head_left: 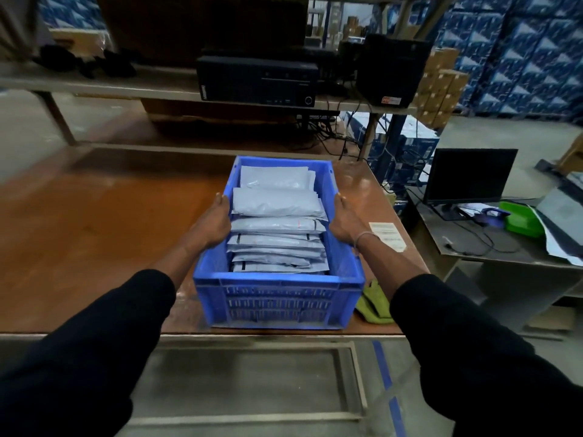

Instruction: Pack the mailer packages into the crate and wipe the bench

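The crate [279, 291] sat on the bench [94, 222] at its near edge, toward the right corner; grey mailers [277, 228] lay stacked inside, filling it front to back; the left hand [212, 223] gripped the crate's left rim and the right hand [344, 223] its right rim, one on each side; a green cloth [373, 304] lay just right of the crate; a paper slip [387, 236] lay by the right edge.
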`<state>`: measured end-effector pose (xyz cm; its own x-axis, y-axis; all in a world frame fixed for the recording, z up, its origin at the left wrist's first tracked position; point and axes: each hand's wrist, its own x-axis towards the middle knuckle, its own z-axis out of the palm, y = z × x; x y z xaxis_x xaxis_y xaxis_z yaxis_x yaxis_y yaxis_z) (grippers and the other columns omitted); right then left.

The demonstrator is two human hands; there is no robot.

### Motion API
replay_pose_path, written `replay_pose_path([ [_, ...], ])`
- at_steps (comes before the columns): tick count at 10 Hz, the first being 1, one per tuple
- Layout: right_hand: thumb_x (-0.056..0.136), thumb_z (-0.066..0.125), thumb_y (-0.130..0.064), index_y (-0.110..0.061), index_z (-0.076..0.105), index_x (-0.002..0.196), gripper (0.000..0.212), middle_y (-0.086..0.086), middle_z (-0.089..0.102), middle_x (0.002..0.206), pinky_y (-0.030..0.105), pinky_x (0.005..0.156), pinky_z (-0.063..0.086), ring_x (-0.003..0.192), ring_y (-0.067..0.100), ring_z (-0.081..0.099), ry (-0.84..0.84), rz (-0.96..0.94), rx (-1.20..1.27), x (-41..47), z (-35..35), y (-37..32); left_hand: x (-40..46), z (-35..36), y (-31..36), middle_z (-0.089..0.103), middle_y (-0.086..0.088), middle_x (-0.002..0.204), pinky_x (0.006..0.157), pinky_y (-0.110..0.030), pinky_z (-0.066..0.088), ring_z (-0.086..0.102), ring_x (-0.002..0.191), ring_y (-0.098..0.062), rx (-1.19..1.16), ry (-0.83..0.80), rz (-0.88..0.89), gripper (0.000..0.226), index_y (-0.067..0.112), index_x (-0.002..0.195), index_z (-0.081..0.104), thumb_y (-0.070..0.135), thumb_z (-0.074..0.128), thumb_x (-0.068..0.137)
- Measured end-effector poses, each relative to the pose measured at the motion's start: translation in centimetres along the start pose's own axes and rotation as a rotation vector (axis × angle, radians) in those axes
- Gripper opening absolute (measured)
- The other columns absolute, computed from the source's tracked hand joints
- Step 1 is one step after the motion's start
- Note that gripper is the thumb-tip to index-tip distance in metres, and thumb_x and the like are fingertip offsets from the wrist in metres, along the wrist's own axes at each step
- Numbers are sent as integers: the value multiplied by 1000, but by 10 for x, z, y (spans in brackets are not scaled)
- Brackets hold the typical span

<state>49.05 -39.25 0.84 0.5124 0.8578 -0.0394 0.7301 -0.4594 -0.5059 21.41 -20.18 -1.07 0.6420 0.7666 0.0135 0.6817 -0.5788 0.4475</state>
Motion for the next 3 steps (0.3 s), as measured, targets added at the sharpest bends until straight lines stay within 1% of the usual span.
replay_pose_path([
  [1,98,44,-11,-7,4,160,74,13,5,168,36,122,21,153,32,15,-8,10,70,-10,-5,-1,-10,-7,7,2,-24,169,128,-43,11,7,158,-37,-31,26,-7,58,-4,160,14,2,33,106],
  [2,105,42,-21,-6,5,160,68,12,4,168,36,122,19,155,30,11,-9,-38,87,-13,-7,5,-13,-8,9,6,-27,168,128,-47,6,1,157,-39,-13,116,75,55,-2,159,20,19,37,110],
  [3,106,42,-37,-7,8,160,70,11,5,168,41,122,22,154,31,13,90,-98,127,-17,-14,12,-16,-11,12,-4,-23,169,127,-46,2,-8,158,-37,-28,209,127,64,3,162,13,29,40,110],
])
